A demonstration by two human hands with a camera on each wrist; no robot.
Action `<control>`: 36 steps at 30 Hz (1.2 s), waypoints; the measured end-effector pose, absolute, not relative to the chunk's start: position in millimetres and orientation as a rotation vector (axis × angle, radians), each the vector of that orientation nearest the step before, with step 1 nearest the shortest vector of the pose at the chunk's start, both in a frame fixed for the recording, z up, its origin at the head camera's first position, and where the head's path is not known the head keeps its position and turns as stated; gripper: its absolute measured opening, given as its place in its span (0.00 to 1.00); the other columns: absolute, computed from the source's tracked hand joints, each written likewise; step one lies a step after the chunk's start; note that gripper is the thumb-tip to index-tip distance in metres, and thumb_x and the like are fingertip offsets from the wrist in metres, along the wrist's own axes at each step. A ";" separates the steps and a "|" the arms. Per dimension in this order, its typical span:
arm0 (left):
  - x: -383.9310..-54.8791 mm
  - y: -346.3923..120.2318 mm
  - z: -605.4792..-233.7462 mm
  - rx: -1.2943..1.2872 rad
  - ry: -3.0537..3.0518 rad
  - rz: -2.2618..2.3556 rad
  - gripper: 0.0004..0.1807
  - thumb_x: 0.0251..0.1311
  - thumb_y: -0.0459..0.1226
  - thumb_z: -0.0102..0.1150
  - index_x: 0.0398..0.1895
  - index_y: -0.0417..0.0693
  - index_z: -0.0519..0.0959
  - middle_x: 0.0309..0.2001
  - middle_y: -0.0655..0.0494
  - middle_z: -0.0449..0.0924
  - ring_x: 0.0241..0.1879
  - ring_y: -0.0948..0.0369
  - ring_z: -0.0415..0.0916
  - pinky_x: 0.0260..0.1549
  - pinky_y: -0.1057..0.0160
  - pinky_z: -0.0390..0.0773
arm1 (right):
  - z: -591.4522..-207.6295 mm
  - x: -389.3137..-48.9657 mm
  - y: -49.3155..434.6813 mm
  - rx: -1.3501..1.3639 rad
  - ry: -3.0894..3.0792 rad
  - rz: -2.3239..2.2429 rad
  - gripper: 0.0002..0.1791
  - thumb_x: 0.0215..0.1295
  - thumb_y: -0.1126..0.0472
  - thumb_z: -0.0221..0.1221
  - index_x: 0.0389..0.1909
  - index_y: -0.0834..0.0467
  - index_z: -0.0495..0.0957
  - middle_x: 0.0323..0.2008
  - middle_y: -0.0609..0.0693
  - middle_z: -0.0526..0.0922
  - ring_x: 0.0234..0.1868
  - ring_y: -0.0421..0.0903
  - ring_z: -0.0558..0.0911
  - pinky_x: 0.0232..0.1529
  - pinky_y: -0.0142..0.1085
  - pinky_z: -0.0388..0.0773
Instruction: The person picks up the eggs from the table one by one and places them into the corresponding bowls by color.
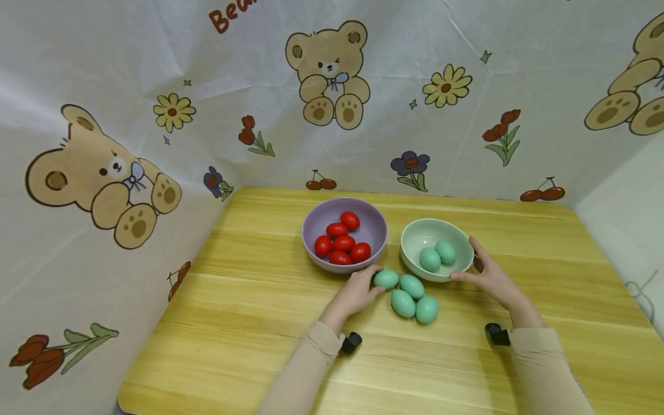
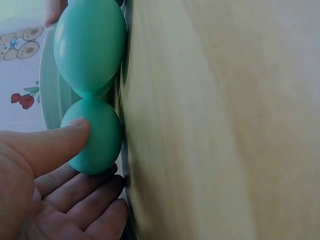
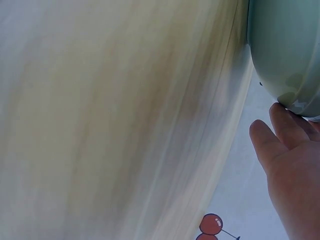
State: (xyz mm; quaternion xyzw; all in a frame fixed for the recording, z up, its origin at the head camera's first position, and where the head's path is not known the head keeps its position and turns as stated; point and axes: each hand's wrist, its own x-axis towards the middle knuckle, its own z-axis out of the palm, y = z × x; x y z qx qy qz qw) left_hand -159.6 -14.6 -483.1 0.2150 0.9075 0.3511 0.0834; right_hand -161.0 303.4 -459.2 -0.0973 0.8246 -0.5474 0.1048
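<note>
Closest to us are two long beige cloth sleeves (image 1: 298, 372), soft and a bit wrinkly. The left hand (image 1: 355, 297) has its thumb and fingers round a smooth mint-green egg (image 1: 386, 279) on the pale yellow wood-grain table (image 1: 207, 323), in front of the gap between the bowls. Three more mint-green eggs (image 1: 403, 304) sit bunched beside it. The right hand (image 1: 495, 279) holds the side of a small round pale-green shiny bowl (image 1: 413, 239), thumb by the near part of the rim. Two green eggs (image 1: 430, 259) are inside.

I think the step now is picking up one green egg while the bowl is kept steady. The next move seems to need a gentle pinch, a lift over the rim and a soft let-go, because slick round eggs could roll.

The bigger purple bowl (image 1: 320, 222) is round and glossy too, with six bright red eggs (image 1: 343, 244) inside (they look like shiny candy!). I can't tell what the eggs are made of. Behind, a creased white sheet (image 1: 218, 69) has teddy bears on it.
</note>
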 end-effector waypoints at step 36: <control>-150.3 -22.5 -474.8 0.584 2.509 1.396 0.23 0.62 0.35 0.56 0.61 0.43 0.68 0.55 0.54 0.72 0.52 0.62 0.71 0.50 0.68 0.71 | -457.9 -160.3 303.0 -0.271 2.452 -1.588 0.57 0.60 0.60 0.62 0.71 0.58 0.25 0.69 0.65 0.29 0.66 0.70 0.40 0.59 0.64 0.46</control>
